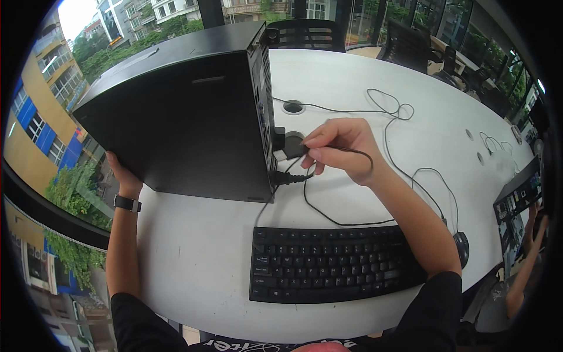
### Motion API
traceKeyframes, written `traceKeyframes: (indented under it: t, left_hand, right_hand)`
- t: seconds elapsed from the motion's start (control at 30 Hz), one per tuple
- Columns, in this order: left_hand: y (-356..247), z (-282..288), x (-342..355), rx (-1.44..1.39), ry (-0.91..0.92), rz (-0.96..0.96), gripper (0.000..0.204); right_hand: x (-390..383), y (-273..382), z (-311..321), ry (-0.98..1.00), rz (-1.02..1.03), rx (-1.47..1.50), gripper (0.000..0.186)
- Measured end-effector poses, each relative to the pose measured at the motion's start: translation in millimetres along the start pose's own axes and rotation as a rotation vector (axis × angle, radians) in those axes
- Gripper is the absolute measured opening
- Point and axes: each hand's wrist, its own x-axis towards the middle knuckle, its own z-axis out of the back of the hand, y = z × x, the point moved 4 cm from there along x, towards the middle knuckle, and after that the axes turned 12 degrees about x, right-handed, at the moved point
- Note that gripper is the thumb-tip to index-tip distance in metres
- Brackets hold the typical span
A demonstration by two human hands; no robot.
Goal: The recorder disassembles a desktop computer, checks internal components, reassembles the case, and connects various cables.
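Observation:
A black desktop computer case (176,129) stands on the white table in front of me, its rear panel (263,111) facing right. My left hand (122,175) holds the case at its left end, the fingers partly hidden behind it. Between thumb and fingertips, my right hand (343,149) pinches a black USB plug (295,146) on a thin cable. The plug's metal end points at the rear panel, close to the ports; whether it touches them I cannot tell. Just below, a thick black power cord (288,178) sits in the panel. Another black connector (279,138) sticks out above it.
A black keyboard (334,264) lies nearest me, with a black mouse (461,249) to its right. Thin cables (390,111) loop across the white table (352,70). At the right edge are another opened computer case (519,199) and another person's arm (522,276). Windows border the left side.

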Motion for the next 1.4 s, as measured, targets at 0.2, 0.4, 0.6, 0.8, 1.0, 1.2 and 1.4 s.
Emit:
traceKeyframes:
  t: [0.2,0.4,0.6,0.8,1.0,1.2,1.4]
  left_hand:
    - [-5.5,-6.3,-3.4,-0.026,-0.006,0.014,0.083]
    - [-6.7,-5.7,-2.9,-0.001,-0.043,0.011,0.084]
    - [-7.3,-6.1,-3.4,0.011,-0.03,0.007,0.087]
    - [-7.7,-5.6,-2.9,0.022,-0.042,0.024,0.087]
    - [-8.6,-4.6,-2.3,0.032,-0.086,0.001,0.086]
    - [-5.0,-5.0,-0.9,-0.047,-0.069,0.045,0.085]
    - [-0.2,1.0,-1.9,-0.05,-0.085,0.103,0.084]
  right_hand:
    - [-1.5,7.6,-1.5,-0.118,0.056,-0.027,0.012]
    - [-8.8,0.2,-22.2,-0.167,0.166,-0.074,0.013]
    - [-9.8,-10.3,-23.6,-0.144,0.169,-0.012,0.013]
    - [-12.6,-8.2,-28.0,-0.132,0.18,-0.117,0.009]
    - [-4.3,-11.9,-36.1,-0.125,0.225,-0.217,0.008]
    - [11.8,14.3,7.9,0.109,0.058,-0.347,0.015]
    - [77.4,3.5,93.7,-0.156,-0.048,-0.859,0.024]
